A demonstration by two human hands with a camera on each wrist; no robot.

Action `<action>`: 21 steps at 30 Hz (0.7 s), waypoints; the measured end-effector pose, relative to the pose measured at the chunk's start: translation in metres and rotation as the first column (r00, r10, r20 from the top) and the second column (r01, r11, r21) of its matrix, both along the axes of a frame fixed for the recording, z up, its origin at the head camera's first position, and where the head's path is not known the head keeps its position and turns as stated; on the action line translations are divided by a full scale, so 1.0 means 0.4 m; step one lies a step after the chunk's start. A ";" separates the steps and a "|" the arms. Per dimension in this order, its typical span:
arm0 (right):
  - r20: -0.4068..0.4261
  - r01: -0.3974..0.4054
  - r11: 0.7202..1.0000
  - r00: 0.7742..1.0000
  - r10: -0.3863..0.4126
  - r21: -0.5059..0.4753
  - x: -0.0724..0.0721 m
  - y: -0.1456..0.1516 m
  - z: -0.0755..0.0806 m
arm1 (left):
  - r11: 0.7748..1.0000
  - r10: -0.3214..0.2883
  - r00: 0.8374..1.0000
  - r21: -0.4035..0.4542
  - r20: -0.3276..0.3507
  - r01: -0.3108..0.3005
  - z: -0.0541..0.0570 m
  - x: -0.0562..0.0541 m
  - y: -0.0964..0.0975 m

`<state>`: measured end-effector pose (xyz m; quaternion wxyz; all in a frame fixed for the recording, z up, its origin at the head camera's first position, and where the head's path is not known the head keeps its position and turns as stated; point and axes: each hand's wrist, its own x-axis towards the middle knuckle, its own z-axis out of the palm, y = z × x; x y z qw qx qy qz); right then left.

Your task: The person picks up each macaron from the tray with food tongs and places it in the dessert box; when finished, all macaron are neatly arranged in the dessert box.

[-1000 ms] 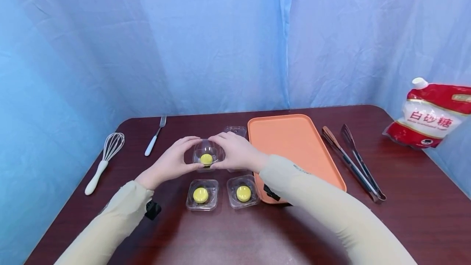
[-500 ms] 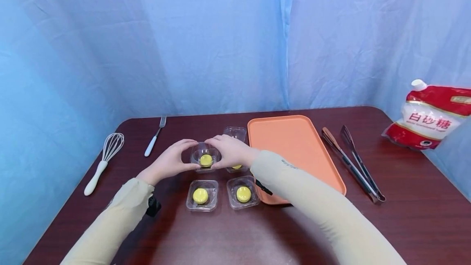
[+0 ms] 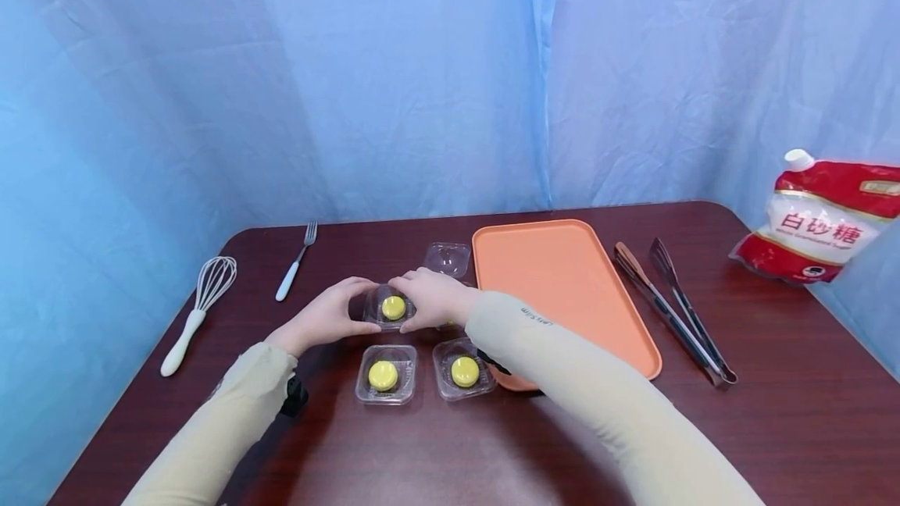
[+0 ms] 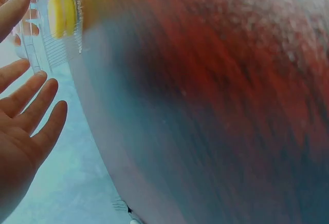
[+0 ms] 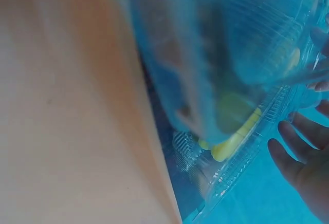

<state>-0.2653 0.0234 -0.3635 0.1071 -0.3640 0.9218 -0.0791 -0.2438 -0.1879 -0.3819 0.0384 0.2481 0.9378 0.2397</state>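
Observation:
A clear plastic clamshell box [image 3: 374, 317] with a yellow macaron [image 3: 394, 308] inside sits between both hands. The left hand [image 3: 326, 315] holds its left side, thumb at the front and fingers at the back. On the opposite side the right hand [image 3: 432, 299] grips it the same way. The left wrist view shows the macaron [image 4: 62, 16] side-on, with the left hand's thumb and fingertips on the box [image 4: 51, 54]. Behind the right hand, another box's raised lid [image 3: 448, 258] shows; its base is mostly hidden. In the right wrist view, boxes partly surround the right hand [image 5: 308, 167].
Nearer the person stand two clear boxes [image 3: 404, 396] with yellow macarons [image 3: 465, 372]. An orange tray [image 3: 548, 279] lies to the right, then tongs [image 3: 675, 318]. A whisk [image 3: 200, 307] and a fork [image 3: 297, 264] lie left. A red-and-white sugar bag [image 3: 816, 221] stands far right.
The lid of the held box has come down from a raised position to lie lower over the macaron. Both hands have lowered slightly, and the right forearm has shifted left.

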 end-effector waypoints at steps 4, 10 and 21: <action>-0.006 0.002 1.000 1.000 -0.002 0.012 0.002 -0.001 -0.006 | 1.000 0.001 1.000 -0.004 0.021 -0.001 -0.004 0.002 0.004; -0.003 -0.001 1.000 1.000 0.001 0.017 0.001 0.001 -0.006 | 1.000 0.012 0.999 -0.001 0.036 -0.012 -0.008 -0.001 0.007; 0.000 0.006 1.000 1.000 -0.006 0.024 -0.003 -0.001 -0.021 | 0.999 0.039 0.998 -0.038 0.056 -0.037 -0.010 -0.005 0.009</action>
